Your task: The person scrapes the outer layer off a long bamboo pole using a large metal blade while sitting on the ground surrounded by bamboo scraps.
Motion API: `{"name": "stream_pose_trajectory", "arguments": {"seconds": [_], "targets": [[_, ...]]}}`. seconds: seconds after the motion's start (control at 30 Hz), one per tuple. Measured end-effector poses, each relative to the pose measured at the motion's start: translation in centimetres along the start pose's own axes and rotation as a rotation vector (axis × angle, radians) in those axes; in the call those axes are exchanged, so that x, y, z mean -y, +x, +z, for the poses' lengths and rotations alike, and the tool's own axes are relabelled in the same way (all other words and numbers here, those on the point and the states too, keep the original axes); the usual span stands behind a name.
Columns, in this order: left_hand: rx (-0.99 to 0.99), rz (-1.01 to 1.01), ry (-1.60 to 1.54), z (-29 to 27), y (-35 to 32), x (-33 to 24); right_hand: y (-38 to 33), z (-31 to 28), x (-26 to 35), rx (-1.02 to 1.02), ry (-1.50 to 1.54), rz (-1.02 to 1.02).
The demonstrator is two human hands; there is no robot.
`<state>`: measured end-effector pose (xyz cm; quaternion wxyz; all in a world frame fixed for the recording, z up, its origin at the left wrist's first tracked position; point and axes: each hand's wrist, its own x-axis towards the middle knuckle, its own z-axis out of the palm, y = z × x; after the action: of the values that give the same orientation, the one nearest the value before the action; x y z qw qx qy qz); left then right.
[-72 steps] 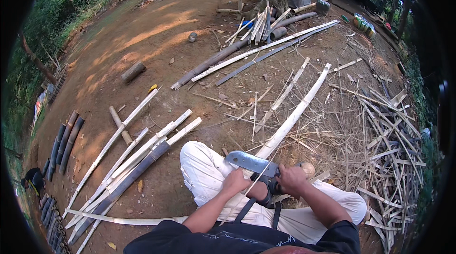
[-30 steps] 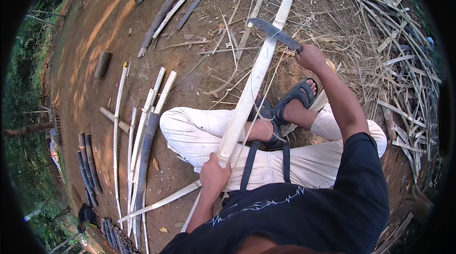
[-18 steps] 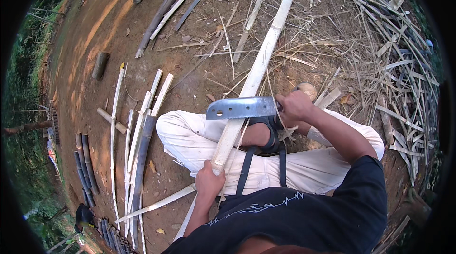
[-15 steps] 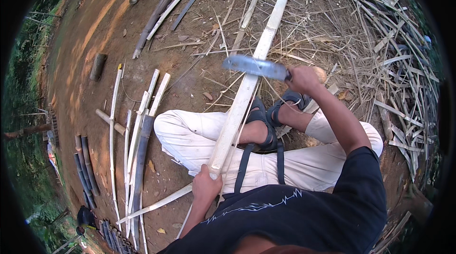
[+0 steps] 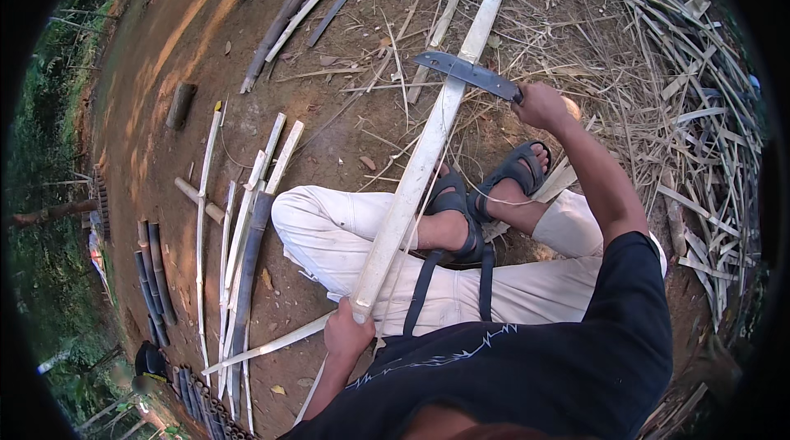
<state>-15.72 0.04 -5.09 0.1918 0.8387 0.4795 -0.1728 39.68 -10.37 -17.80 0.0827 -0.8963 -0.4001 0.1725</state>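
Observation:
A long pale split bamboo strip point(image 5: 411, 185) runs from my lap away over the ground, slanting to the far right. My left hand point(image 5: 349, 330) is closed round its near end, at my lap. My right hand point(image 5: 543, 106) grips the handle end of a machete point(image 5: 469, 73); most of the handle is hidden in the fist. The dark blade lies across the strip, well beyond my feet, its tip pointing left. A thin sliver point(image 5: 436, 185) trails alongside the strip's right edge.
Left of my knee lie several split bamboo strips point(image 5: 237, 251) and a short bamboo piece point(image 5: 197, 199). Dark bamboo poles point(image 5: 156, 275) rest farther left. Shavings and offcuts point(image 5: 691, 119) heap up on the right. My sandalled feet point(image 5: 461, 209) are close beside the strip. A dark pole point(image 5: 288, 20) lies far ahead.
The machete has moved farther out along the strip, away from me, with my right hand. My left hand and the strip's near end have shifted slightly left and nearer. My right foot has moved right.

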Motion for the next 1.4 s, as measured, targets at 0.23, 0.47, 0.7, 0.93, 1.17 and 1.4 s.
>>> {"name": "stream_pose_trajectory", "arguments": {"seconds": [0.23, 0.47, 0.7, 0.93, 1.17, 1.4], "targets": [[-0.021, 0.034, -0.041, 1.0, -1.7, 2.5, -2.2, 1.4, 3.5, -0.014, -0.086, -0.727], [-0.019, -0.008, 0.021, 0.5, -1.0, 1.9, -0.1, 0.1, 2.1, -0.007, -0.003, -0.139], [0.004, -0.062, 0.068, 0.9, -3.4, 3.6, -0.5, 3.9, 2.4, -0.016, -0.102, -0.69], [-0.009, -0.009, 0.024, 3.4, -3.0, 3.7, 3.7, -0.8, 0.4, 0.017, 0.012, 0.087], [-0.046, -0.047, 0.103, 4.0, -4.2, 6.9, -0.8, 2.4, 3.2, 0.159, -0.19, -0.57], [-0.031, 0.025, 0.094, 2.4, -5.2, 9.0, 6.7, -0.1, -5.0, -0.025, -0.019, 0.283]]}}
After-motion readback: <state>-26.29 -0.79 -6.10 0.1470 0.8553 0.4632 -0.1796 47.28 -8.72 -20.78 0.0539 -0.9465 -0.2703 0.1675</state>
